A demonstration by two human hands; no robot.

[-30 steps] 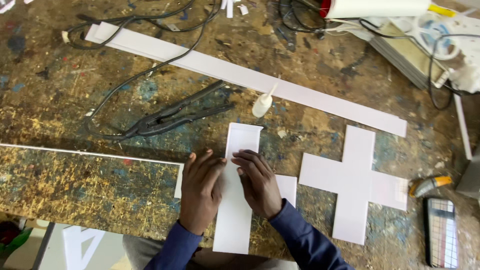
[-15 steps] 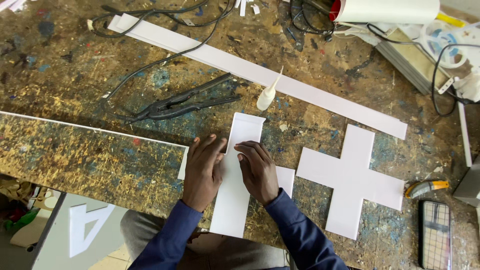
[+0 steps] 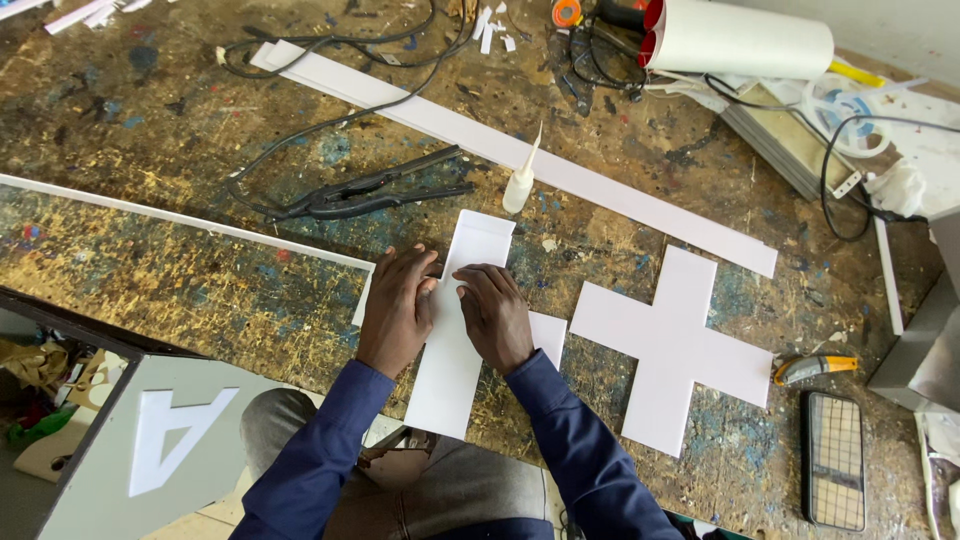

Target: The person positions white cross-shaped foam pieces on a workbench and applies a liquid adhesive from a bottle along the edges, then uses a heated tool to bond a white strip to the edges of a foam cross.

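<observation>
A white cross-shaped cutout (image 3: 462, 330) lies on the paint-stained workbench (image 3: 200, 270) in front of me. My left hand (image 3: 398, 310) lies flat on its left arm, fingers pointing up. My right hand (image 3: 495, 315) presses on its middle, fingertips touching the left hand's. Both hands are palm down and grip nothing. A second white cross (image 3: 675, 345) lies to the right, untouched. A small white glue bottle (image 3: 519, 180) with a long nozzle stands just above the first cross.
A long white strip (image 3: 600, 190) runs diagonally across the bench. Black pliers-like tool (image 3: 365, 190) and cables lie upper left. A white roll (image 3: 740, 38), a phone (image 3: 835, 460), a yellow-handled knife (image 3: 812, 367) and a grey board with a white letter (image 3: 170, 440) surround the work.
The view has shifted a little, so the bench appears further right and lower. Both hands stay pressed on the white cross, with little movement of the fingers.
</observation>
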